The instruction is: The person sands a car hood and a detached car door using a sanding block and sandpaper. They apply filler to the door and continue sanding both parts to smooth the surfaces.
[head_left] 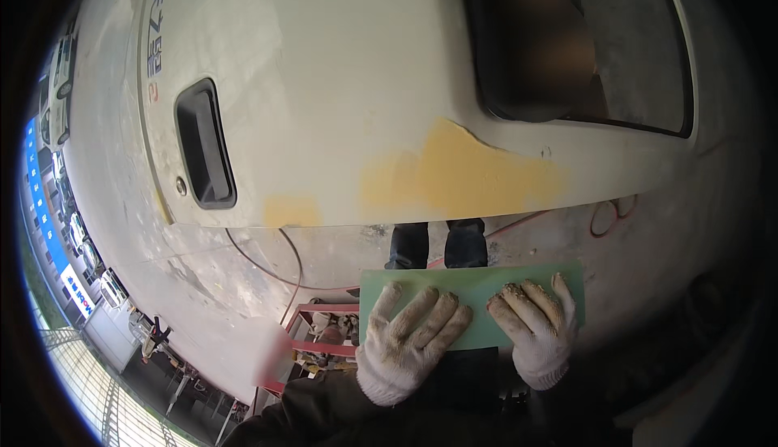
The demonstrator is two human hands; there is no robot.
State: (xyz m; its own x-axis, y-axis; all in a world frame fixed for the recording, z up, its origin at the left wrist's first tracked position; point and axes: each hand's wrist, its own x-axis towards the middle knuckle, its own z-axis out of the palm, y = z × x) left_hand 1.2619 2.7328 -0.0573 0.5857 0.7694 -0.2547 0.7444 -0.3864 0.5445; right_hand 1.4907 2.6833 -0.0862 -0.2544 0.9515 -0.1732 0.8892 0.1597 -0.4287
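Observation:
My two hands wear white knitted gloves with brown-stained fingers. Between them they hold a flat green rectangular sheet (478, 293) in front of my body, below the vehicle panel and apart from it. My left hand (413, 337) spreads its fingers over the sheet's left half. On the right half lie the bent fingers of my right hand (535, 329). Both thumbs are mostly hidden. Ahead is a cream vehicle door panel (340, 82) with yellow filler patches (478, 171) along its lower edge. Whether the sheet is sandpaper cannot be told.
A black door handle (207, 143) is set in the panel's left side, and a dark-framed window (632, 50) at upper right. A red cart (324, 309) with assorted items stands left of my hands. Dark red hose (300, 273) loops over the floor. Parked cars (61, 66) line the far left.

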